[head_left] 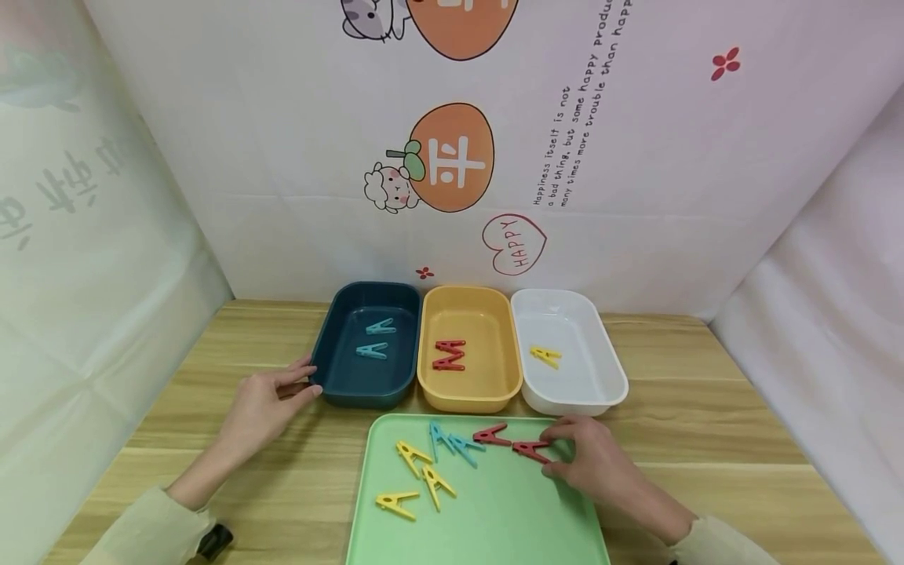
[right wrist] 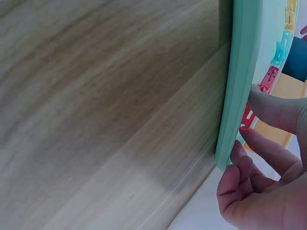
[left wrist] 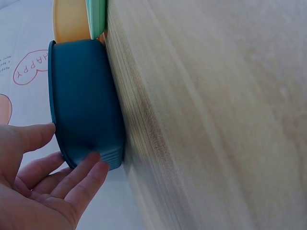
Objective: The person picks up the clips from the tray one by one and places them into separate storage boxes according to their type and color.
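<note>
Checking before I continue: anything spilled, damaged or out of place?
Nothing stands out: blue clips lie in the blue bin, red clips in the yellow bin, a yellow clip in the white bin; no bin mixes colours.

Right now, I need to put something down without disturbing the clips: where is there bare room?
Free: the near side of the green tray, right of the yellow clips; the wooden table right of the white bin; the table between left hand and tray. Crowded: the tray's far edge, where blue clips and red clips bunch beside the right hand.
</note>
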A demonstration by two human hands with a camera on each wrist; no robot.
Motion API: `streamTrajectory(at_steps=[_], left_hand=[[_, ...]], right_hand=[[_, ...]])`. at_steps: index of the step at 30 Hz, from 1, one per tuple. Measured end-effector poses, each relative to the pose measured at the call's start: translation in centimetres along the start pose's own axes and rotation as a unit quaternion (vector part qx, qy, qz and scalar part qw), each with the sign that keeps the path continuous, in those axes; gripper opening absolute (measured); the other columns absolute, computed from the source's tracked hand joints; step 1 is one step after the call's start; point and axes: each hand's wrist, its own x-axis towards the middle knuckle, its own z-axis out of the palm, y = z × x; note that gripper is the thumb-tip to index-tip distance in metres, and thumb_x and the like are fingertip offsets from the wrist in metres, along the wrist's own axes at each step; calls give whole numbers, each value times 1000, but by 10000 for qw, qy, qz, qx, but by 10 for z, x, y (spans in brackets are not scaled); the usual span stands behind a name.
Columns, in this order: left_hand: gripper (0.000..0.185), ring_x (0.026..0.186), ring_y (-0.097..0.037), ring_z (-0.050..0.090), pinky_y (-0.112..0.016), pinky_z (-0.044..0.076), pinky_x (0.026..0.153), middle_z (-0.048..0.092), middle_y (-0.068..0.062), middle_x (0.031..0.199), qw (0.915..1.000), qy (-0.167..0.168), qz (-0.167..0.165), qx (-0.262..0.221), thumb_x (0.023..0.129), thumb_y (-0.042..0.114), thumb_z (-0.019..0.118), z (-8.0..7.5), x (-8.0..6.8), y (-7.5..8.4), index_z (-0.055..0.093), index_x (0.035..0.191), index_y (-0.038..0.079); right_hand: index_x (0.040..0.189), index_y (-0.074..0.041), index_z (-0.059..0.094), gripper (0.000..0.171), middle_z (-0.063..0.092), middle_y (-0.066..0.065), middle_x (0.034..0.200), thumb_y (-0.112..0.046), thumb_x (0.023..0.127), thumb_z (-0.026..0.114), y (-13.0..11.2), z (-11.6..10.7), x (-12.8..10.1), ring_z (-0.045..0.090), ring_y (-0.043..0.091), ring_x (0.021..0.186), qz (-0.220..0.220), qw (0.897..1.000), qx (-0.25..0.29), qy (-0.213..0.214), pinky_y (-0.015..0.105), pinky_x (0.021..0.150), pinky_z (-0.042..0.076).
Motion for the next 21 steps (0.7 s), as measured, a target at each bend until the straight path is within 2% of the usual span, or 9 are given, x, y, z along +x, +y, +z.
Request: streamTrajectory(at_steps=[8,11,14,17,18,21], left_hand=[[36,101,-33,76,-33,64,77,59,-23,145,10000,-11,-36,-10,98,9,76,0,-1,0,70,129,-9],[36,100,-33,76,-32,64,77,59,-23,144,10000,-4,-31,4,98,8,77,1,0,0,70,129,-9],[36,100,-32,76,-31,64,77,59,-23,144,10000,12,-28,16,98,9,77,1,0,-1,71,129,-9],[36,99,-32,76,-29,63,76,60,-23,144,10000,25,-12,19,98,8,77,1,0,-2,71,129,-9],[36,99,-32,76,-30,63,76,60,-23,144,10000,26,-10,14,98,8,77,1,0,-2,71,129,-9],[36,99,-32,76,-30,63,76,60,-23,144,10000,26,-15,17,98,9,77,1,0,-2,71,129,-9]], right_hand=[[98,-15,83,32,72,1,108,-8,70,98,1,2,-2,66,27,103,71,9999,114,109,48,90,56],[100,-13,83,32,74,2,110,-6,72,97,1,1,-3,63,21,91,175,9994,253,129,38,80,54],[104,-12,84,34,70,-1,88,-5,73,96,0,-1,-5,54,14,75,333,9986,403,118,29,67,46],[107,-12,84,37,54,-5,69,-3,73,95,0,-3,-6,45,12,65,497,9973,541,92,27,58,39],[107,-12,84,38,49,-5,65,-3,73,95,0,-3,-7,44,11,63,537,9969,562,96,27,57,38],[108,-11,84,39,47,-4,63,-3,72,95,1,-3,-8,44,11,61,629,9961,619,95,27,55,38]])
